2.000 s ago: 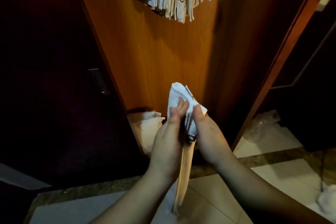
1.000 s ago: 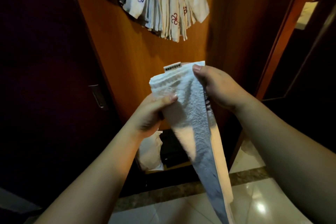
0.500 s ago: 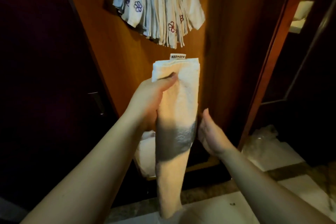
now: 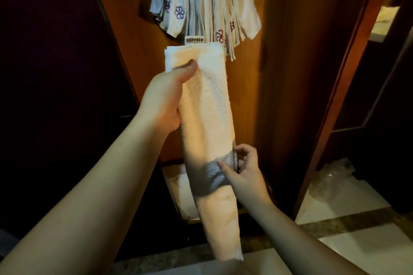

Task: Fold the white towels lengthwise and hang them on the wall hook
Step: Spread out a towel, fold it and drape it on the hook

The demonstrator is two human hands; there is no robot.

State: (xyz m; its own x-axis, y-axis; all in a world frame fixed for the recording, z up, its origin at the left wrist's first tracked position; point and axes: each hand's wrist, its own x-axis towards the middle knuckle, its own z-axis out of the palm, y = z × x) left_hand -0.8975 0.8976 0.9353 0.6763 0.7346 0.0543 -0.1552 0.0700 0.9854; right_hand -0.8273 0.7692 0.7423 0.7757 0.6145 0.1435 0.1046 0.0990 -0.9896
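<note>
A white towel (image 4: 209,105), folded into a long narrow strip with a small label at its top edge, hangs upright in front of the wooden door. My left hand (image 4: 164,98) grips it near the top, thumb across the front. My right hand (image 4: 241,171) pinches the towel's right edge lower down, where a dark shadow band crosses it. Above, several folded towels (image 4: 207,0) with flower embroidery hang in a bunch on the door; the hook itself is hidden behind them.
The wooden door (image 4: 279,73) fills the middle, with a dark panel (image 4: 55,73) to the left and a door frame (image 4: 339,96) to the right. A low box with cloth (image 4: 181,190) sits behind the towel. Crumpled plastic (image 4: 333,181) lies on the tiled floor (image 4: 357,241).
The towel has been raised and straightened into a hanging strip. My left hand now holds its top, and my right hand dropped from the top corner to pinch the lower right edge.
</note>
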